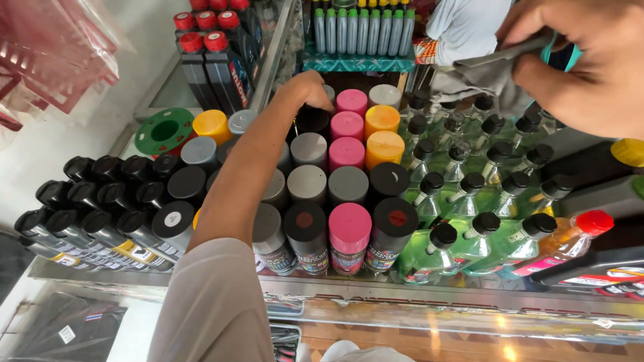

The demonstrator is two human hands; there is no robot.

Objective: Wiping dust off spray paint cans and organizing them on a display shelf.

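Black-capped bottles [87,208] stood at the left of the counter [429,295]. Spray cans with grey, pink and orange caps filled the middle. Left hand [307,90] reached to the far rows, fingers curled over a black spray-can cap [312,121], just left of a pink cap [351,102]. Green bottles [469,201] stood to the right. Right hand [590,57], near and high, pinched a grey cloth [486,77] above them.

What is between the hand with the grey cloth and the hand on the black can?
In the head view, pink caps, orange caps and one grey cap lie between the right hand and left hand.
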